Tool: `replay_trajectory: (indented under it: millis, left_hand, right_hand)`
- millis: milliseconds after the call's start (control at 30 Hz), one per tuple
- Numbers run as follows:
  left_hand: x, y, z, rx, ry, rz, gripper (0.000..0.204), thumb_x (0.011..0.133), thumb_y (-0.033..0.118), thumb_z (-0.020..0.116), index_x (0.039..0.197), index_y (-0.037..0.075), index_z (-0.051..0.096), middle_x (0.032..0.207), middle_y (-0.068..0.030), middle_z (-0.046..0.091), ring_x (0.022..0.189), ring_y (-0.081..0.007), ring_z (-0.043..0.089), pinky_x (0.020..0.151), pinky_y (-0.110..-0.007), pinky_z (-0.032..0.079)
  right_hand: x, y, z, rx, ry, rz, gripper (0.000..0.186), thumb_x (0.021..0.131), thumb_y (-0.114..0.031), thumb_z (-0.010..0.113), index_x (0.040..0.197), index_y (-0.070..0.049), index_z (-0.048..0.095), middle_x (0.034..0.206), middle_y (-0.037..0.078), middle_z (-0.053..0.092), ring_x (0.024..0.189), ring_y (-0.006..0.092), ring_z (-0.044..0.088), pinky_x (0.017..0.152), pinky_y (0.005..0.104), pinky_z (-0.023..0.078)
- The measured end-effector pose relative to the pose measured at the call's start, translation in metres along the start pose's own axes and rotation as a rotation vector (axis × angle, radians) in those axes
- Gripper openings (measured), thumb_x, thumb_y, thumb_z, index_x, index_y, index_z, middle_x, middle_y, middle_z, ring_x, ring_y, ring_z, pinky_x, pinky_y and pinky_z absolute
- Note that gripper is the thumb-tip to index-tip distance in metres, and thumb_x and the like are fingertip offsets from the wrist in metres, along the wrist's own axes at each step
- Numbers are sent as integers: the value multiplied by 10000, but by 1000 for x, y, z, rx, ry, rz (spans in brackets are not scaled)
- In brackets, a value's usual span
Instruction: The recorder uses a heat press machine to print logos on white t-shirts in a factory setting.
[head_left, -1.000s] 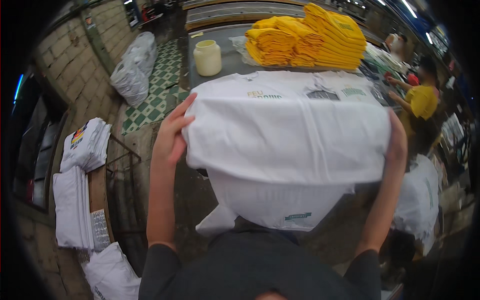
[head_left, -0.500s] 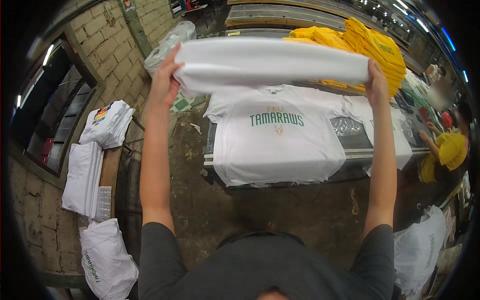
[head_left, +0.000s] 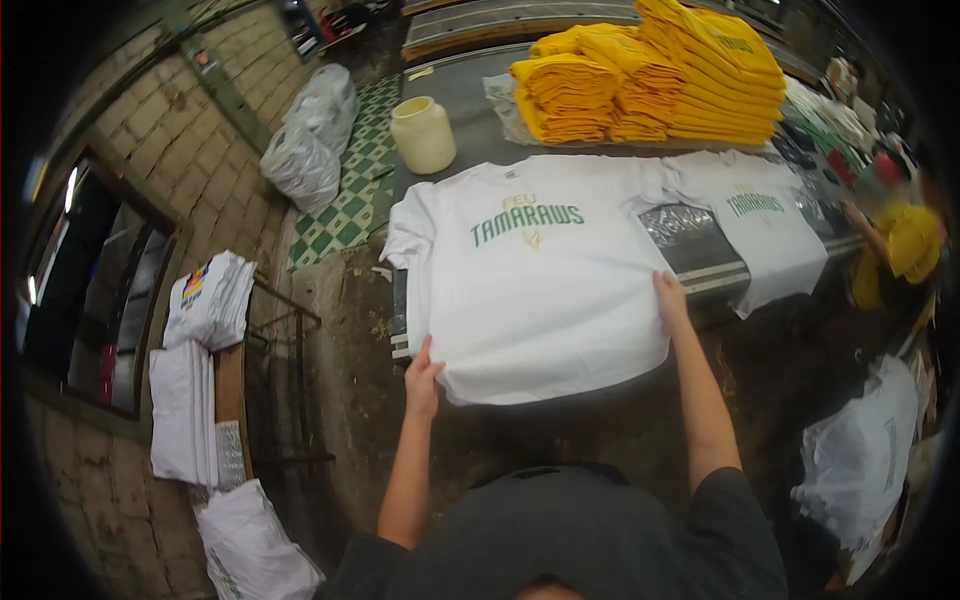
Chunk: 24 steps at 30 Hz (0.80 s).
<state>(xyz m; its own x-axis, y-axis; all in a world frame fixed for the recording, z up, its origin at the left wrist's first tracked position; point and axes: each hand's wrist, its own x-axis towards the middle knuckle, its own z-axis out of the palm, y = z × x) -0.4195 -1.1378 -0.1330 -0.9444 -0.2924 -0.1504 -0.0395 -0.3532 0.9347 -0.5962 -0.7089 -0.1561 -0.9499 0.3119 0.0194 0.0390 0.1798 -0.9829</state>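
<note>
A white T-shirt (head_left: 560, 310) with green and gold lettering on its chest lies spread on the dark table, its lower part hanging over the near edge. My left hand (head_left: 423, 385) is closed on the shirt's lower left corner. On the other side, my right hand (head_left: 669, 298) grips the right side edge, some way above the hem; part of its fingers is behind the cloth. Between my hands the fabric looks drawn out, with soft folds. A second white printed T-shirt (head_left: 768, 235) lies to the right, close to the first one's sleeve.
Folded yellow shirts (head_left: 710, 85) are piled at the back of the table, with a cream plastic jar (head_left: 424, 137) to their left. White shirts (head_left: 180, 410) lie on a narrow bench at left. A person in yellow (head_left: 905, 245) is at far right, above a bulging white bundle (head_left: 860, 455).
The white cloth I held stretched overhead has come down. My hands moved down and toward me, and now hold the printed shirt's lower sides. The jar has come into sight.
</note>
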Motion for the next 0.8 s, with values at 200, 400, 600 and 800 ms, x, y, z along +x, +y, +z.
replay_trajectory:
  millis: [200,400,600,800]
  left_hand:
    - [-12,-63,-23,495,-171,-114,322,721,-32,524,1033,-7,601,950,-62,602,802,-98,524,710,-213,416]
    - [-11,-81,-55,839,-370,-100,191,683,-17,494,786,2,653,635,6,553,551,-73,462,518,-206,375]
    - [-24,-100,-74,886,-512,-43,215,686,7,482,809,3,659,631,28,517,544,-49,403,501,-199,326]
    - [-7,-123,-91,743,-530,-190,242,755,14,487,955,8,622,699,0,532,536,-64,431,492,-203,339]
  right_hand:
    - [-32,35,-10,-521,36,105,585,651,-391,707,1077,-20,553,1069,173,565,1023,294,531,849,374,434]
    - [-102,32,-28,-979,-71,125,213,679,-125,567,870,-68,641,921,154,620,967,292,549,798,426,404]
    - [-230,79,-61,-931,63,385,225,736,-111,527,926,-77,644,960,106,626,966,268,544,822,404,358]
    - [-456,132,-92,-742,126,874,262,723,-83,502,946,-12,620,1022,182,594,961,325,574,780,433,470]
